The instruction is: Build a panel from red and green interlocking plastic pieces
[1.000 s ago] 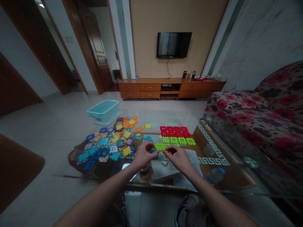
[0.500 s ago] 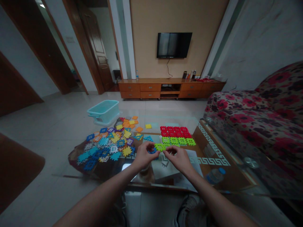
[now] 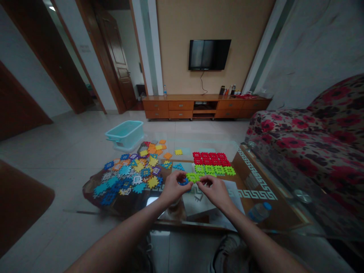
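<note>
Between my two hands is a lime-green interlocking plastic tile (image 3: pixel 193 177). My left hand (image 3: pixel 175 185) pinches its left end, and my right hand (image 3: pixel 214 189) pinches its right end. A blue tile (image 3: pixel 183 181) shows by my left fingers; whether they touch it I cannot tell. Just beyond my right hand lies a row of lime-green tiles (image 3: pixel 214 169), with a block of joined red tiles (image 3: pixel 210 159) behind it. To the left spreads a loose pile of blue, yellow, orange, white and purple tiles (image 3: pixel 136 170).
The glass table (image 3: pixel 256 216) has a patterned border, and a water bottle (image 3: pixel 260 212) with a blue cap appears at its right. A turquoise tub (image 3: pixel 125 132) stands beyond the pile. A flowered sofa (image 3: pixel 307 136) is on the right, a wooden TV cabinet (image 3: pixel 182 108) at the back.
</note>
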Demonstrator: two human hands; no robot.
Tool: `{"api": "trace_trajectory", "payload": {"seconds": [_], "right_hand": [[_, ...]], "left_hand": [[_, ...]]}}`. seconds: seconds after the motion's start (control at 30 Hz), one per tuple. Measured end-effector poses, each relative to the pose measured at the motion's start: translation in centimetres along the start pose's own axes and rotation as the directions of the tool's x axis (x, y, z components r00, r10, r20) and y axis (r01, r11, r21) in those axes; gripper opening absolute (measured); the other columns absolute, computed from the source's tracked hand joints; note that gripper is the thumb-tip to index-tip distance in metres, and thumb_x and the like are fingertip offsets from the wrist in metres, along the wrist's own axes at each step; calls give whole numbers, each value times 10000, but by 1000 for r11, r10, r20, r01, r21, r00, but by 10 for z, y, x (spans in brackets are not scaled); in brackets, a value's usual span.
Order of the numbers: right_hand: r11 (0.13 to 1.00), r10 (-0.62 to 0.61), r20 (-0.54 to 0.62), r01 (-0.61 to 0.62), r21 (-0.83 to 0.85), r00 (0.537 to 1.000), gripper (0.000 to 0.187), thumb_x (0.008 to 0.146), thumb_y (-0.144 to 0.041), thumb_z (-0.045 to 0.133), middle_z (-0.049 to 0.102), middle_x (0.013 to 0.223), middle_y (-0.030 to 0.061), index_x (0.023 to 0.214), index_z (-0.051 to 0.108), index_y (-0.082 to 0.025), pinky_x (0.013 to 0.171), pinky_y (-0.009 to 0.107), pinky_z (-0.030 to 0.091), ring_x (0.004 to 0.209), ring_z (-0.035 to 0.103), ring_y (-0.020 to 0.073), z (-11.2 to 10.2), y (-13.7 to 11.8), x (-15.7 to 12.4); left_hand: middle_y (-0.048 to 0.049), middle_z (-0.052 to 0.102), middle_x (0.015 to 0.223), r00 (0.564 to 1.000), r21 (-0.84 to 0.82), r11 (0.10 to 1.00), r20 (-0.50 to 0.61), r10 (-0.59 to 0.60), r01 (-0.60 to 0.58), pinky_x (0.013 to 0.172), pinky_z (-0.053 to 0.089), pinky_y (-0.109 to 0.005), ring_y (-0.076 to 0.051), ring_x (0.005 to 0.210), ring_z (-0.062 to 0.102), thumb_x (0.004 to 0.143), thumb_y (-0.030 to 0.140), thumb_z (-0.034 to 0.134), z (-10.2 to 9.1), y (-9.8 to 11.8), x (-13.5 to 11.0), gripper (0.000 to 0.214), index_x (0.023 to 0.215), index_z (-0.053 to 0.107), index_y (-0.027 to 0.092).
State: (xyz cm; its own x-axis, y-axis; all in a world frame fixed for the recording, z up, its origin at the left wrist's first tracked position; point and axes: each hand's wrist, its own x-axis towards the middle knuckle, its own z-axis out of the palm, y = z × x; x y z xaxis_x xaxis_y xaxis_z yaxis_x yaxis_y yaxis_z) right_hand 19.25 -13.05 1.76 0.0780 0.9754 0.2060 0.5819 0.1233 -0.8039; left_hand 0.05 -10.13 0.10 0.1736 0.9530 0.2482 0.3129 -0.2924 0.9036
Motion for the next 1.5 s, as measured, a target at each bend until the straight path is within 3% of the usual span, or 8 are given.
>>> {"api": "trace_trajectory", "payload": {"seconds": [0.47, 0.67, 0.83, 1.03, 1.27, 1.5], "right_hand": [[999, 34, -63, -33, 15, 997, 230, 765, -387, 666, 749, 773, 63, 845, 746, -187, 660, 328, 517, 702, 688, 229, 2, -1, -2], [999, 38, -94, -40, -18, 995, 246, 761, -402, 663, 749, 774, 66, 842, 745, -184, 675, 335, 517, 706, 688, 235, -1, -1, -1], [998, 40, -130, -45, -39, 991, 275, 756, -411, 653, 747, 755, 63, 861, 745, -174, 656, 328, 512, 660, 676, 222, -8, 2, 0], [992, 57, -220, -81, -102, 974, 336, 746, -470, 635, 752, 759, 69, 844, 760, -174, 644, 321, 496, 652, 671, 222, -31, 31, -1], [973, 93, -386, -167, -162, 918, 429, 743, -533, 620, 756, 773, 93, 877, 767, -153, 684, 335, 499, 684, 682, 244, -70, 71, -4], [956, 126, -404, -220, -195, 906, 432, 757, -528, 612, 755, 789, 100, 927, 750, -156, 694, 335, 507, 720, 694, 259, -76, 109, -15]], "left_hand": [[-36, 689, 900, 999, 45, 999, -33, 17, -16, 729, 553, -313, -174, 787, 662, 724, 383, 760, 1, 4, -1, 362, 1002, 641, 184], [-67, 689, 962, 999, -11, 1000, -26, -18, 17, 722, 554, -316, -174, 811, 660, 760, 395, 731, 0, 9, -1, 462, 1145, 625, 163], [-80, 684, 979, 999, -24, 999, -34, -34, 33, 737, 553, -327, -176, 829, 656, 785, 368, 697, -1, 11, 0, 403, 1121, 636, 155], [-95, 688, 994, 999, -14, 999, -27, -46, 46, 740, 552, -328, -184, 838, 662, 784, 355, 693, 0, 14, 1, 385, 1104, 652, 146], [-86, 694, 1004, 1000, 1, 1000, -16, -9, 9, 767, 548, -328, -179, 846, 659, 794, 387, 688, 6, 12, 1, 380, 1096, 664, 158], [-84, 691, 992, 1000, -12, 1000, 15, 10, -10, 746, 544, -316, -173, 828, 656, 797, 403, 686, 8, 9, -2, 382, 1087, 662, 156]]}}
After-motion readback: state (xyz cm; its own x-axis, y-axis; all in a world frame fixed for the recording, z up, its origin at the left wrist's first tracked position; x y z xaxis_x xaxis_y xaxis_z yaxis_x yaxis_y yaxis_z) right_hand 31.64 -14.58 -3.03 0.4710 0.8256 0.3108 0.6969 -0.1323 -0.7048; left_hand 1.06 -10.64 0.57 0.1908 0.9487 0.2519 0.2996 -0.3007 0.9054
